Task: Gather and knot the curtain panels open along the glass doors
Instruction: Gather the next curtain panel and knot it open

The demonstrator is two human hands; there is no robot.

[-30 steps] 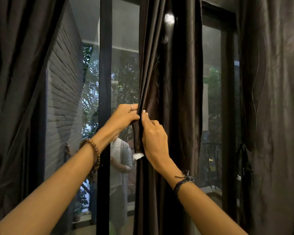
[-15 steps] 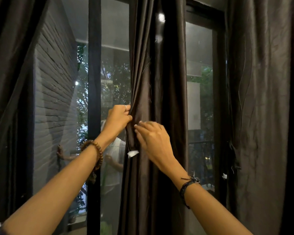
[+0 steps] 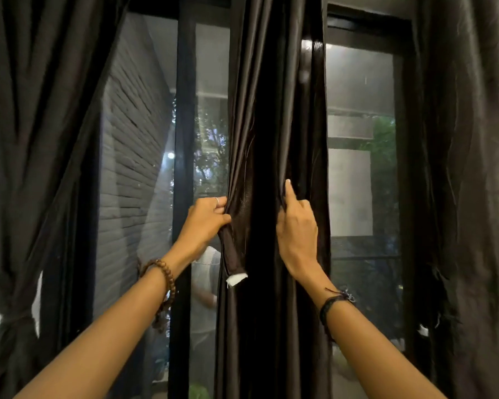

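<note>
The middle curtain panel (image 3: 274, 139) hangs straight down the centre of the view, from twelve o'clock to six, in front of the glass doors (image 3: 357, 182), and both hands work on it at about mid-height. The left hand (image 3: 205, 223), just toward nine o'clock of centre, has its fingers and thumb curled round the panel's left edge, pinching a bunched fold whose end hangs below the fist with a small white tag (image 3: 236, 279) showing; holding that edge fast seems meant to anchor one side while the rest of the cloth is drawn to it. The right hand (image 3: 296, 228), toward three o'clock of centre, has its fingers tucked into the folds on the panel's right side, with one finger lying straight up along the cloth, so it grips the fabric there, probably to sweep the loose width across toward the other fist. At nine o'clock the left curtain panel (image 3: 26, 168) is already cinched into a knot (image 3: 12, 321) low at about eight o'clock, which suggests the work is partly done. At three o'clock the right curtain panel (image 3: 473, 197) hangs loose, apparently not yet tied.
</note>
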